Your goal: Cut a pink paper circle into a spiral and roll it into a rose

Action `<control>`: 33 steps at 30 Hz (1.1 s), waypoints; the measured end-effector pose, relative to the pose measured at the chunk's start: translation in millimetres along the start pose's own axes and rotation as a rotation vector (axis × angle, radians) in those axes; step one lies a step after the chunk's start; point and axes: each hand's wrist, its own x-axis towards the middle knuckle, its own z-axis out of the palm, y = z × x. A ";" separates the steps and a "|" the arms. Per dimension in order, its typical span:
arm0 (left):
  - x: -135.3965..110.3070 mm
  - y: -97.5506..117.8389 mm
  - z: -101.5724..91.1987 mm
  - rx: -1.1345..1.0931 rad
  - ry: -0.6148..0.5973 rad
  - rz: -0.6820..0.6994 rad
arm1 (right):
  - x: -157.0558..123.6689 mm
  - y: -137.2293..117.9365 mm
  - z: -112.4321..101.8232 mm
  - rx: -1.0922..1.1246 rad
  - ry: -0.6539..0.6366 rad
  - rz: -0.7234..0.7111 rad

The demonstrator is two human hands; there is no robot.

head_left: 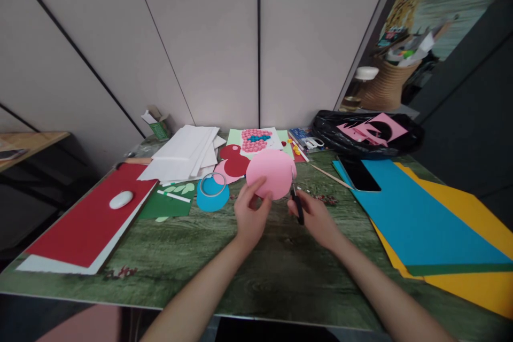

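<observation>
A round piece of pink paper (269,171) is pinched between the thumb and fingers of my left hand (251,211), held up over the middle of the table. My right hand (316,217) grips black-handled scissors (297,203), whose blades meet the right edge of the pink circle. Behind the circle lie a dark red paper circle (236,165) and a picture made of pink and blue dots (256,140). To the left, a grey ring (212,185) rests on a blue paper circle (212,203).
Left: white paper stack (182,144), red sheet (84,219), white computer mouse (121,200), green paper (168,206) with a white pen (173,196). Right: blue sheet (420,214) over yellow ones (473,208), a phone (359,173), a wooden stick (331,176), a black bag (328,128) with pink scraps (390,125).
</observation>
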 end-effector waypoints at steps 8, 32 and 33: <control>-0.2 1.9 0.1 0.003 0.007 0.016 | -1.1 -4.0 -1.0 -0.045 0.010 -0.002; 2.0 3.1 -1.1 0.034 0.064 0.024 | -0.4 -3.3 -1.5 0.026 -0.034 0.022; 2.0 2.9 -1.0 0.031 0.066 0.027 | -0.4 -3.2 -1.4 0.028 -0.033 0.021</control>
